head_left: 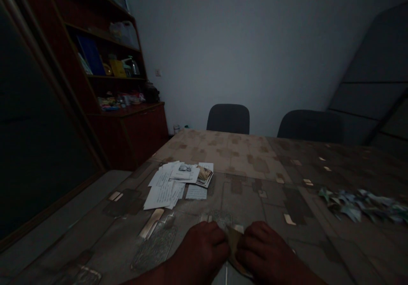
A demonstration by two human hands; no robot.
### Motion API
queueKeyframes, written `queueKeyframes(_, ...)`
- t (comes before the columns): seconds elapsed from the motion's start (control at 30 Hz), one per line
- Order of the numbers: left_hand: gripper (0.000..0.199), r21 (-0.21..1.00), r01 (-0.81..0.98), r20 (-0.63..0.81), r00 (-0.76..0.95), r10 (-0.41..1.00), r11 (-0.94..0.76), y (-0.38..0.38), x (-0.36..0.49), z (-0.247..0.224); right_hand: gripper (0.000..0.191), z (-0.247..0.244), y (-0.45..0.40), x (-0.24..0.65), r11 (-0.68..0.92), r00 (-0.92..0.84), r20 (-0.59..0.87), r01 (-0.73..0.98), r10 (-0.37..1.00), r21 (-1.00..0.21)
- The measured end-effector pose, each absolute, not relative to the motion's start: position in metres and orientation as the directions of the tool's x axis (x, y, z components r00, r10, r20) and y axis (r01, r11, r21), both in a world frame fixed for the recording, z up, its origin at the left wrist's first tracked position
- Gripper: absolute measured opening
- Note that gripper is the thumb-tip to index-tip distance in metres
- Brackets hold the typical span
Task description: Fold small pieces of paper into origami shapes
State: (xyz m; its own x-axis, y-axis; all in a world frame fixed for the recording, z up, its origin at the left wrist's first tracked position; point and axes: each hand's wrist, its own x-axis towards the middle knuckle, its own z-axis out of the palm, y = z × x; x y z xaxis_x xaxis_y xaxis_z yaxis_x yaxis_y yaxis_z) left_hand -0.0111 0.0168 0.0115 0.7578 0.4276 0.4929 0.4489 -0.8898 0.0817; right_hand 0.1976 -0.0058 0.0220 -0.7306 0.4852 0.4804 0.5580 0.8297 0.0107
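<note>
The left hand (199, 253) and right hand (267, 251) curl closed on a tan paper (235, 244) at the near table edge (probably light and soft; the view is dim) — best pinched by its edges; loose papers (175, 185) lie ahead on the table (242, 157).

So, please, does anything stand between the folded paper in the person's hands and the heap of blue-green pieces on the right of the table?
Nothing visible does. Only the patterned table cover lies between the folded tan paper, pinched by the left hand and right hand, and the heap of blue-green pieces. The white papers lie off to the left.
</note>
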Motion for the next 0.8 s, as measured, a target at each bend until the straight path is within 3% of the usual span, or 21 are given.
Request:
queueKeyframes(0.13,0.026,0.208,0.273,0.522,0.781,0.343,-0.939,0.022,-0.011,0.002,0.031,0.031,-0.004,0.201,0.851,-0.748,0.450,0.522,0.488,-0.055)
queueKeyframes(0.23,0.020,0.276,0.144,0.502,0.822,0.270,-0.950,0.021,-0.013,0.005,0.025,0.039,-0.006,0.204,0.825,-0.735,0.375,0.493,0.565,-0.276)
queueKeyframes(0.3,0.016,0.300,0.171,0.472,0.829,0.301,-0.939,0.018,-0.014,0.009,0.013,0.040,-0.008,0.205,0.738,-0.688,0.299,0.522,0.661,-0.428)
queueKeyframes(0.37,0.016,0.314,0.208,0.441,0.832,0.336,-0.926,0.015,-0.014,0.013,0.007,0.035,-0.009,0.207,0.657,-0.630,0.253,0.566,0.735,-0.498)
queueKeyframes(0.53,0.022,0.184,0.303,0.481,0.802,0.354,-0.935,0.008,-0.016,0.006,0.017,0.017,-0.007,0.207,0.579,-0.553,0.215,0.655,0.805,-0.485)
queueKeyframes(0.8,0.015,0.246,0.323,0.530,0.744,0.406,-0.914,0.001,-0.027,-0.004,0.020,0.016,-0.006,0.202,0.564,-0.511,0.252,0.667,0.822,-0.487)
